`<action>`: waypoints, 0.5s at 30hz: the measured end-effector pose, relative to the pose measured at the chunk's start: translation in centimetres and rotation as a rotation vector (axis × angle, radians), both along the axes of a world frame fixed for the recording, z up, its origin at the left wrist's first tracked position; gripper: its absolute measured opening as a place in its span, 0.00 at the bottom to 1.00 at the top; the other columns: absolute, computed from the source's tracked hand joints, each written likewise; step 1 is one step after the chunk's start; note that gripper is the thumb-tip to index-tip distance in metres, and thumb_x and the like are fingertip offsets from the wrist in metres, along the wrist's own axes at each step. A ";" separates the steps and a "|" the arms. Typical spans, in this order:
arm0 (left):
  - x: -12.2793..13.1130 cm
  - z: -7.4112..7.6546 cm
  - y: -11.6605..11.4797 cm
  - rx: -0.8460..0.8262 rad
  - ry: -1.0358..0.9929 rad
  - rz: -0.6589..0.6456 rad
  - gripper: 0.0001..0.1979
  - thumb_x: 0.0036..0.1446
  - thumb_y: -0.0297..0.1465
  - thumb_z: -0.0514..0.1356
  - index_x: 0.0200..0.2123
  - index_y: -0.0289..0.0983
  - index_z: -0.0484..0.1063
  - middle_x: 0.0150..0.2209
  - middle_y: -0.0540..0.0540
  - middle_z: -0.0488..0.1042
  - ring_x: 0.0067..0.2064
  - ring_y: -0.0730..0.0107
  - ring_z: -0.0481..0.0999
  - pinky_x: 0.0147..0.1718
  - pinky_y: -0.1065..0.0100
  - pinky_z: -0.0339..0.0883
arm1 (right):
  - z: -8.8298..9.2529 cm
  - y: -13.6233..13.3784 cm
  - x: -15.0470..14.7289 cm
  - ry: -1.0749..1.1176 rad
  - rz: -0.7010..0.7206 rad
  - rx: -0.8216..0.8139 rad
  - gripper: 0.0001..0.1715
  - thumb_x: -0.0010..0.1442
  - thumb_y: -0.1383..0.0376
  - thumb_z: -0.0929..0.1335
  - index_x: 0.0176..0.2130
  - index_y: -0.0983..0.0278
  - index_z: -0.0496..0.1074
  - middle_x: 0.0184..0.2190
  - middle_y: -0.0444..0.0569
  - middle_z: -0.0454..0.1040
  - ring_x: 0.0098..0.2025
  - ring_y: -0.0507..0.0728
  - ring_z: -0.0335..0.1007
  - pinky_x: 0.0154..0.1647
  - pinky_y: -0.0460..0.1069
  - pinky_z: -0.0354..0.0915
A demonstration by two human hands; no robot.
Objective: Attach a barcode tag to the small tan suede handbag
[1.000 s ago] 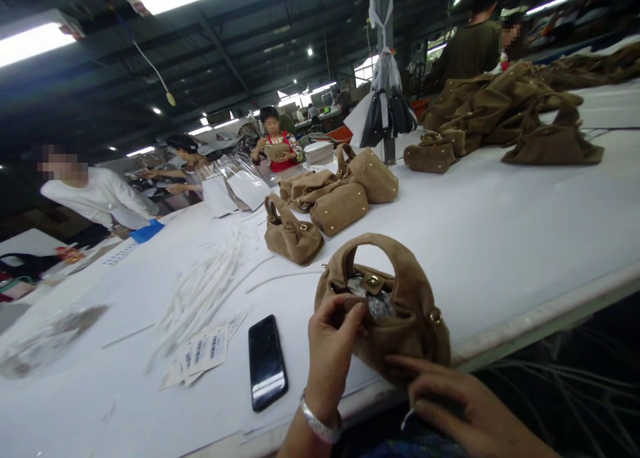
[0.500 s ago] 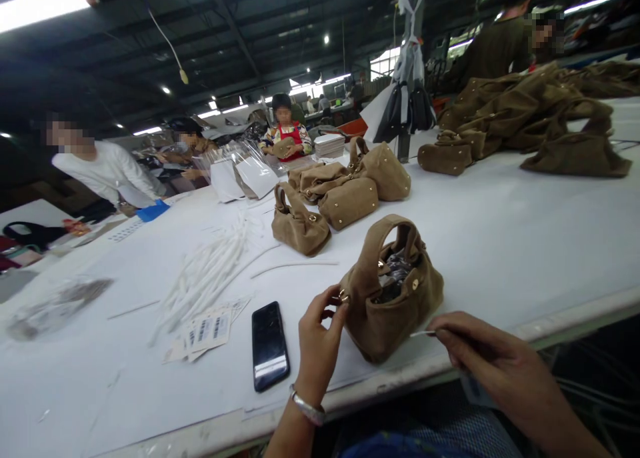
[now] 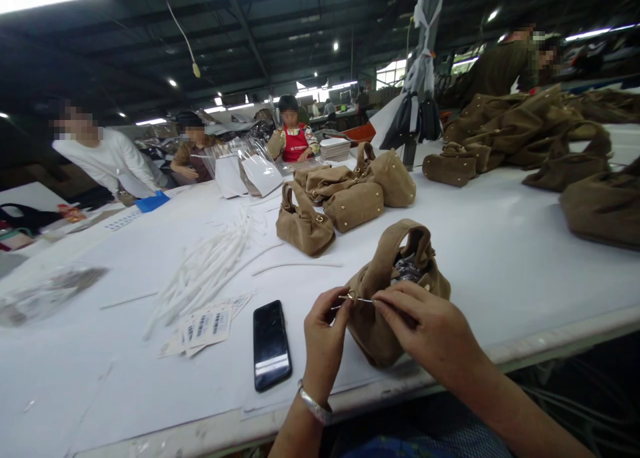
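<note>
A brown suede-like handbag [image 3: 373, 335] stands upright on the table before me, its arched handle up and grey filling showing in its opening. My left hand [image 3: 321, 348], with a silver bangle at the wrist, is closed in a pinch at the small gold ring [image 3: 351, 295] on the bag's side. Thumb and fingers of my right hand [image 3: 435, 325] grip a thin white cord [image 3: 365, 301], whose far end reaches the ring. Whether the cord passes through the ring is too small to tell. The right hand covers part of the bag's front.
Left of my hands lie a black phone [image 3: 271, 346], barcode tags [image 3: 207, 328] and a bundle of white strips [image 3: 210, 261]. More brown handbags [image 3: 354, 207] stand behind, with a large heap [image 3: 515, 125] at right. Co-workers [image 3: 295, 141] are across the white table [image 3: 500, 258].
My right hand has moved left and up, bringing the white cord from the bag's lower right to the ring. The left hand stays at the ring. The view has shifted slightly.
</note>
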State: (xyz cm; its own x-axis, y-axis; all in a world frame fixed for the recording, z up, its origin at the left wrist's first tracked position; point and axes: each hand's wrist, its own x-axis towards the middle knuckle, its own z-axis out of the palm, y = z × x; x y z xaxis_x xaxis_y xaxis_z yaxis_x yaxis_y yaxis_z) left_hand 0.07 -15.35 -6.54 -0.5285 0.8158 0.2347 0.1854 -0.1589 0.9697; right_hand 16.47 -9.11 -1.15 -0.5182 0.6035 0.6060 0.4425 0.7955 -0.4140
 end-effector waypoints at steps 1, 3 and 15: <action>0.0 0.1 0.0 -0.002 -0.006 -0.005 0.12 0.59 0.34 0.63 0.45 0.39 0.78 0.44 0.44 0.80 0.44 0.65 0.79 0.46 0.65 0.73 | 0.0 -0.1 -0.3 -0.020 -0.023 0.019 0.13 0.67 0.63 0.64 0.41 0.61 0.78 0.38 0.49 0.79 0.37 0.55 0.76 0.42 0.49 0.71; 0.0 0.1 0.1 -0.004 -0.032 -0.011 0.12 0.59 0.34 0.64 0.45 0.39 0.78 0.44 0.44 0.80 0.44 0.64 0.79 0.47 0.64 0.73 | 0.0 -0.1 -0.8 -0.052 -0.071 0.059 0.13 0.67 0.63 0.64 0.41 0.61 0.78 0.38 0.49 0.79 0.35 0.55 0.76 0.40 0.49 0.70; -0.2 -0.3 0.4 -0.014 -0.092 -0.023 0.13 0.56 0.36 0.66 0.44 0.40 0.79 0.44 0.45 0.81 0.46 0.62 0.80 0.50 0.63 0.75 | 0.2 -0.3 -2.0 -0.083 -0.160 0.129 0.12 0.67 0.63 0.64 0.40 0.61 0.77 0.36 0.47 0.78 0.35 0.55 0.75 0.34 0.48 0.64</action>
State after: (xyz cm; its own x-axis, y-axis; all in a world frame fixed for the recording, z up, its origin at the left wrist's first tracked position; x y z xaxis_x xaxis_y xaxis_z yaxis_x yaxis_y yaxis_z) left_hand -0.10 -14.94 -6.87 -0.5282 0.8310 0.1745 0.0913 -0.1488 0.9846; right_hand 14.45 -9.42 -0.92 -0.4739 0.6020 0.6426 0.5955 0.7567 -0.2697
